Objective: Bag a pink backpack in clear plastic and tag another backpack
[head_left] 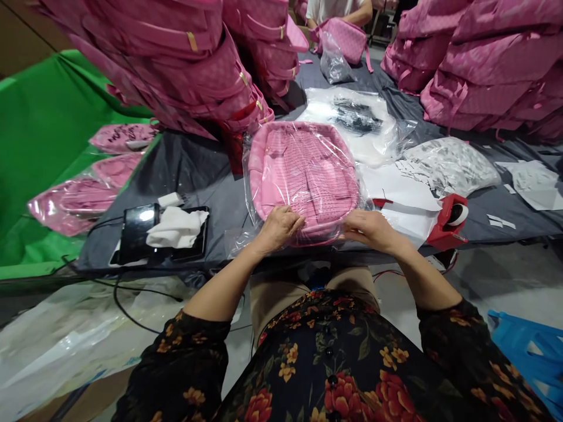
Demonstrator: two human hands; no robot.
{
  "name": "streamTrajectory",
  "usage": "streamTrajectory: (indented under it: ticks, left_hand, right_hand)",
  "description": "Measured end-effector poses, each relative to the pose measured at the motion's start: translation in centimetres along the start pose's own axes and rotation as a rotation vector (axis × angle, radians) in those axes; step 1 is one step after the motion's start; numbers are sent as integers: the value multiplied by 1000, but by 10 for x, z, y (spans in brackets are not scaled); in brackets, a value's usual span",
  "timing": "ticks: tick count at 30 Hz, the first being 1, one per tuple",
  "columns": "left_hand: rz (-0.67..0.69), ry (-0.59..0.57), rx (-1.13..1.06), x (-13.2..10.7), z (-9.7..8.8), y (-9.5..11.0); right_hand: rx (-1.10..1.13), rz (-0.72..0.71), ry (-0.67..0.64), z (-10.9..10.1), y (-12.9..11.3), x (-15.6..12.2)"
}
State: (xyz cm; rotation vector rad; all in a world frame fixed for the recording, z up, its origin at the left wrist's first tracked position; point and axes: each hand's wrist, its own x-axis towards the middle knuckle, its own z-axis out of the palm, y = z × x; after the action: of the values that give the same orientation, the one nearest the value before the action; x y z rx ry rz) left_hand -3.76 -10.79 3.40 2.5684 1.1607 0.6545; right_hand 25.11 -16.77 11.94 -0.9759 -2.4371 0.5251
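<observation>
Holding the clear bag with our left hand and right hand, fingers pinching its open edge, we should pull it smooth over the pink backpack.

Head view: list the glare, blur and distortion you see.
Head view: glare streaks the clear bag over the pink backpack under the left hand and right hand; a bright reflection whitens the phone screen; the wide lens bends the backpack stacks outward at the edges; the white plastic at lower left is smeared and soft.
</observation>
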Motion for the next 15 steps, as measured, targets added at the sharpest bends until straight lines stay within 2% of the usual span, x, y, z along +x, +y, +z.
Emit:
streamTrajectory:
  ticks: [3, 7, 11, 15]
  left_hand:
    - [4, 3, 6, 1, 0, 1]
    - [21, 2, -10, 1, 0, -1]
    - [49, -8, -32, 1, -2, -3]
    - [54, -13, -53, 1, -3, -3]
  right_hand:
    - [-331, -180, -127, 10, 15, 32]
    - [-579, -205, -206, 17, 32, 46]
    - [-578, -182, -246, 14, 40, 47]
    - [-504, -143, -228, 9, 39, 47]
